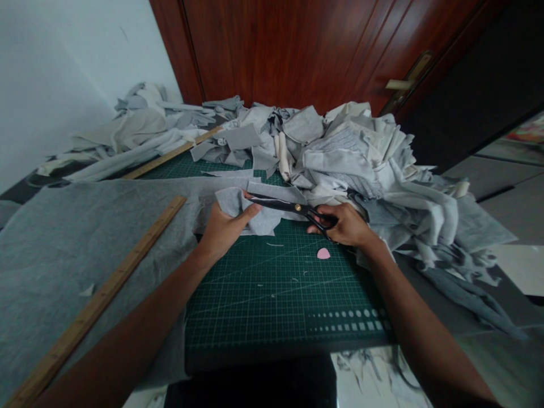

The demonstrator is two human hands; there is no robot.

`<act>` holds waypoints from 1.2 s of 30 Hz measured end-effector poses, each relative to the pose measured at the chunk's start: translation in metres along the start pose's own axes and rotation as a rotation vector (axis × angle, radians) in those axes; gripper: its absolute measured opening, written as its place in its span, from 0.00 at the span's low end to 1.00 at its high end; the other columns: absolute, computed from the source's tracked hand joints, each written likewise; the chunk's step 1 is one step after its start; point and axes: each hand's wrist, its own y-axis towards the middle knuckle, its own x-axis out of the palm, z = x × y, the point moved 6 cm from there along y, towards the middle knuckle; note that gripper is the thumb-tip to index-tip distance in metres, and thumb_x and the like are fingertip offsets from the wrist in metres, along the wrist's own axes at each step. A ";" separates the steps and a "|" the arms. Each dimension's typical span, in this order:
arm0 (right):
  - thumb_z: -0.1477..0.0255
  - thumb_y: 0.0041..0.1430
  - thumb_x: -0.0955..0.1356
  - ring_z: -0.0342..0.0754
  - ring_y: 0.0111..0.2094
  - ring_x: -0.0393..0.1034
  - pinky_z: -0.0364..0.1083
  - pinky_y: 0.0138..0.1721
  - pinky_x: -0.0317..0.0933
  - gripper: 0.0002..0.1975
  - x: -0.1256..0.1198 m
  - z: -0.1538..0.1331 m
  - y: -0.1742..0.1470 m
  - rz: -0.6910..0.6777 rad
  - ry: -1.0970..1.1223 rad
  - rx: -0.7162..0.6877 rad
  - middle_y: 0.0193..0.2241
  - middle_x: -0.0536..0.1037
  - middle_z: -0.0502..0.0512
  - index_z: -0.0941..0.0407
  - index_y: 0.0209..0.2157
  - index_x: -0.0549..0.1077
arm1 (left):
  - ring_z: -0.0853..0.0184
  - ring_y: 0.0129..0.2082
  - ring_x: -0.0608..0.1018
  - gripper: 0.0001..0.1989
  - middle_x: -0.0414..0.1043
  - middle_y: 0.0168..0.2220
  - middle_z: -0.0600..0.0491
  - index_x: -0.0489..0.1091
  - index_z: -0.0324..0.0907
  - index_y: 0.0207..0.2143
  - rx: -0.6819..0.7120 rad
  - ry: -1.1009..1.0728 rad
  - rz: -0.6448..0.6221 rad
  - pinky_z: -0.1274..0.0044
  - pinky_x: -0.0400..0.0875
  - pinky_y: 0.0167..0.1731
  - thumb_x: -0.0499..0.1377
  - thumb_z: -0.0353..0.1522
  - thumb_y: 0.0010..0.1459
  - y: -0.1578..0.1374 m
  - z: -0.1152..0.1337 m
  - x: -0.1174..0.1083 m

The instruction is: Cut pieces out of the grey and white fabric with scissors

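Observation:
My right hand [346, 225] grips the handles of black scissors [289, 207], whose blades point left. The blades lie along the upper edge of a grey fabric piece [266, 221], nearly closed as far as I can see. That piece is pinched between the thumb and fingers of my left hand [227, 226], close to the blade tips. Another flat strip of grey fabric [284, 194] lies just behind the blades. Below my right hand a pink tailor's chalk [323, 253] rests on the green cutting mat [255, 311].
A large grey cloth [106, 226] covers the left side, with a wooden ruler [123, 266] across it. Behind it lies a second wooden ruler [170, 153]. Heaped fabric scraps [340, 153] line the back and right, before a brown door [276, 51]. Thread bits lie on the mat.

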 end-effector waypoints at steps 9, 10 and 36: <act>0.48 0.58 0.72 0.41 0.20 0.58 0.43 0.25 0.48 0.24 -0.005 -0.002 0.000 0.018 -0.031 0.030 0.18 0.66 0.46 0.55 0.25 0.71 | 0.66 0.35 0.78 0.12 0.77 0.33 0.58 0.74 0.45 0.38 -0.059 -0.033 -0.019 0.73 0.76 0.38 0.70 0.38 0.53 0.000 0.002 0.000; 0.48 0.58 0.71 0.41 0.20 0.58 0.43 0.25 0.48 0.24 -0.006 -0.002 0.000 0.026 -0.038 0.026 0.18 0.67 0.46 0.55 0.25 0.72 | 0.66 0.35 0.78 0.13 0.77 0.33 0.58 0.74 0.45 0.38 -0.063 -0.027 -0.008 0.73 0.76 0.37 0.70 0.38 0.52 0.000 0.003 0.000; 0.49 0.56 0.73 0.42 0.21 0.58 0.44 0.27 0.47 0.22 -0.006 -0.006 -0.002 -0.032 -0.048 0.000 0.20 0.68 0.46 0.54 0.28 0.70 | 0.58 0.38 0.82 0.12 0.81 0.35 0.52 0.76 0.47 0.33 0.009 0.104 -0.038 0.65 0.80 0.43 0.71 0.41 0.50 0.006 0.004 -0.003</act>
